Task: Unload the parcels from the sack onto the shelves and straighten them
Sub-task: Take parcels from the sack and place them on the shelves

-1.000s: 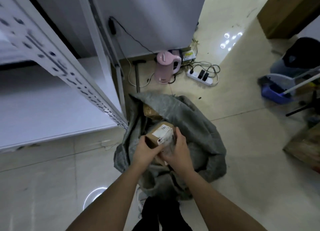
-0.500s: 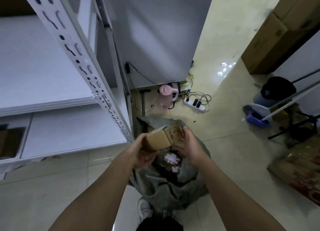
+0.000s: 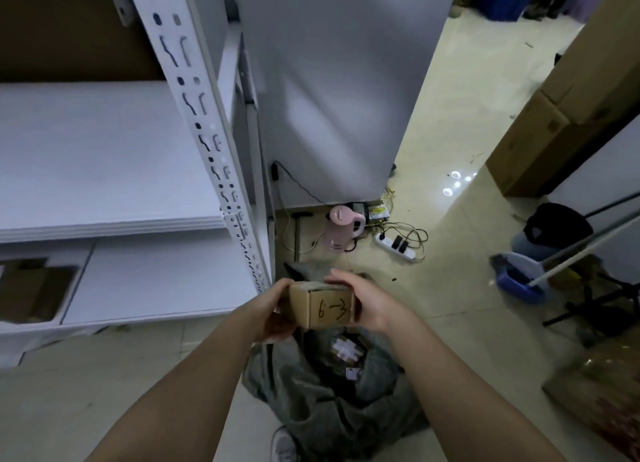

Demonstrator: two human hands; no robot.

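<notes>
A small brown cardboard parcel [image 3: 325,308] marked "6-3" on its near face is held up above the grey sack [image 3: 332,395]. My left hand [image 3: 273,314] grips its left end and my right hand [image 3: 363,305] grips its right end and top. The sack lies open on the floor below, with more parcels [image 3: 346,352] showing inside. White metal shelves [image 3: 114,170] stand to the left; a flat brown parcel [image 3: 33,293] lies on the lower shelf at the far left.
A slotted shelf post [image 3: 204,129] rises just left of my hands. A pink kettle [image 3: 341,233], a power strip [image 3: 394,245] and cables lie on the floor behind the sack. A blue dustpan [image 3: 516,278], mop handles and cardboard boxes [image 3: 554,122] stand to the right.
Both hands lifted the parcel out of the sack and turned it so the "6-3" face points at me. My view rose, showing more of the shelves.
</notes>
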